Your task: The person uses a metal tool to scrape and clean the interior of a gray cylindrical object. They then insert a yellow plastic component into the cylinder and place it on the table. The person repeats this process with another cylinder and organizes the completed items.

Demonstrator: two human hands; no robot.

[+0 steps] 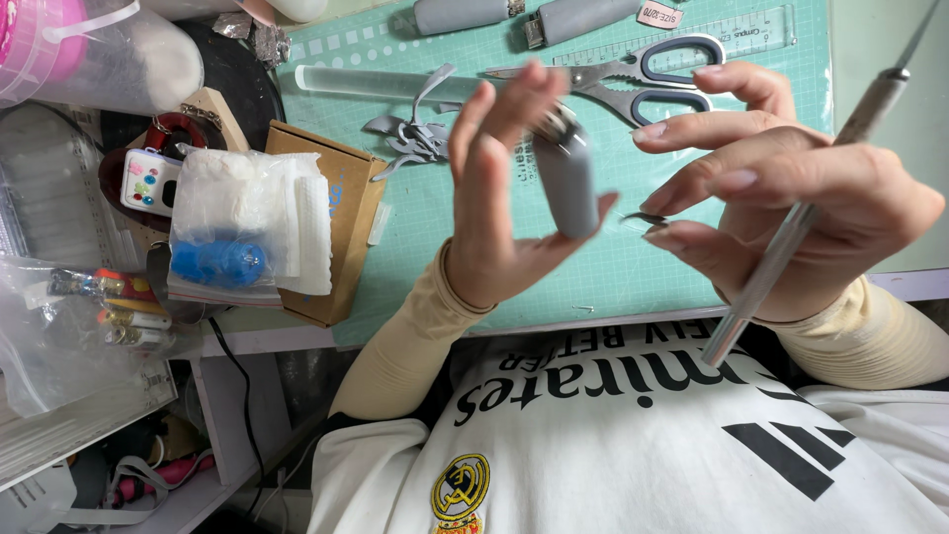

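Observation:
My left hand [494,198] holds a small grey oblong piece with a metal cap [568,178] upright between thumb and fingers, above a green cutting mat [445,257]. My right hand [781,188] grips a long metal craft knife handle [801,222] and pinches a thin grey sliver [641,219] at its fingertips, right beside the grey piece. Both hands are raised close to the camera.
Scissors [643,79], a clear ruler [712,40], a clear rod [386,84], grey scraps [410,133] and two more grey pieces [514,15] lie on the mat. A cardboard box [341,227] and plastic bags of supplies [242,222] crowd the left side.

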